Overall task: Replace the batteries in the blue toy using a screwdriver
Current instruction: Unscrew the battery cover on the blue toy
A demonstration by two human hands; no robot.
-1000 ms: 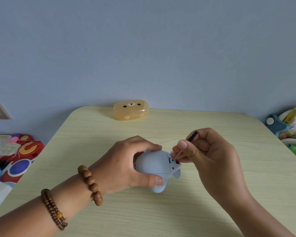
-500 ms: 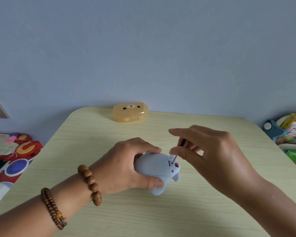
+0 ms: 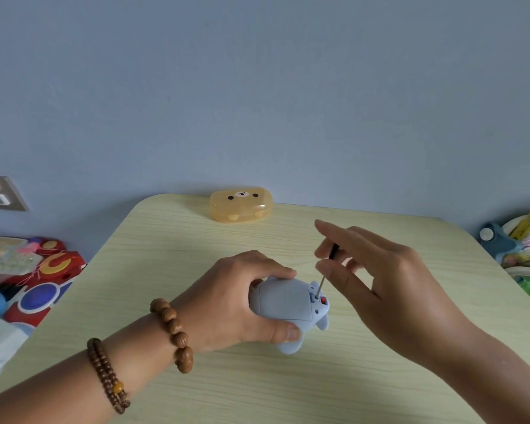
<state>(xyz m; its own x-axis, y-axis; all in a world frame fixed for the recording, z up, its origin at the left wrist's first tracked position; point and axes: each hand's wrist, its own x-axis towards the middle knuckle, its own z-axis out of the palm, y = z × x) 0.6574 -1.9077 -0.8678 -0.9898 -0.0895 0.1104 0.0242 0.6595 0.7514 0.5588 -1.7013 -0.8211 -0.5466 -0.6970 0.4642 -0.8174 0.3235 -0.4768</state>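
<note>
Blue toy point(image 3: 288, 304) at bench point(image 3: 380, 390) centre, grasped in the left hand point(image 3: 236, 304): thumb on its near side, fingers over the far side. Right hand point(image 3: 389, 289) pinches a small screwdriver point(image 3: 326, 272) between thumb and fingers, index finger extended; shaft tilted, tip in the recess at the toy's right end, where a red-orange part shows. Two bead bracelets point(image 3: 172, 336) on the left wrist. Amber bear-face case point(image 3: 241, 204) at the far bench edge, well apart from the hands. Bare bench surface lies all round the toy. Off the left edge: coloured toys point(image 3: 40, 286) and a wall socket point(image 3: 0, 192). Off the right edge: books and boxes point(image 3: 527, 243).
</note>
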